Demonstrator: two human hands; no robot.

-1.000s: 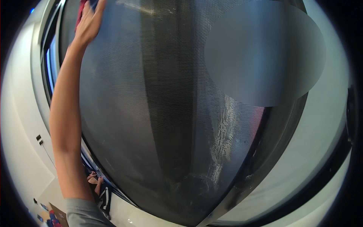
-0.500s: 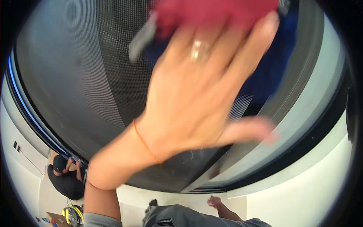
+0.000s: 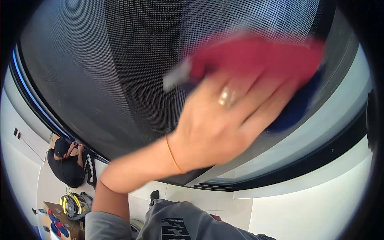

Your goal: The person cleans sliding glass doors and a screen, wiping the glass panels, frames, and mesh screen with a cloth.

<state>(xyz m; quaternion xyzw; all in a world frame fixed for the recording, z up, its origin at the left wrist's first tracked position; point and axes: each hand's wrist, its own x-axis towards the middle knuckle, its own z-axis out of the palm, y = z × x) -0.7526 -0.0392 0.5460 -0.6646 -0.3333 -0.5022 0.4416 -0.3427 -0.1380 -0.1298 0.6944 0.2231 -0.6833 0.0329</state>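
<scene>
My left hand point(image 3: 218, 116), wearing a ring and a thin orange band at the wrist, presses a red and navy cloth point(image 3: 256, 56) against a dark mesh screen point(image 3: 148, 60). The fingers reach up over the cloth and their tips are lost in its red part, which is smeared by motion. A pale grey strip point(image 3: 176, 76) sticks out at the cloth's left side; the navy part point(image 3: 294, 114) shows below the fingers on the right. Of my right hand point(image 3: 216, 217), only a small piece appears beyond the grey shirt, its fingers hidden.
Down at the left, another person point(image 3: 66, 164) in black sits by the frame's lower edge, both hands at it. Nearby are a yellow and grey vacuum cleaner point(image 3: 76, 205) and a cardboard box point(image 3: 74, 228) with red and blue items. A black frame rail point(image 3: 280, 176) borders the screen.
My left hand and the cloth have moved down and to the right across the screen. The thumb, stretched out before, is now out of sight. My right hand has become mostly hidden.
</scene>
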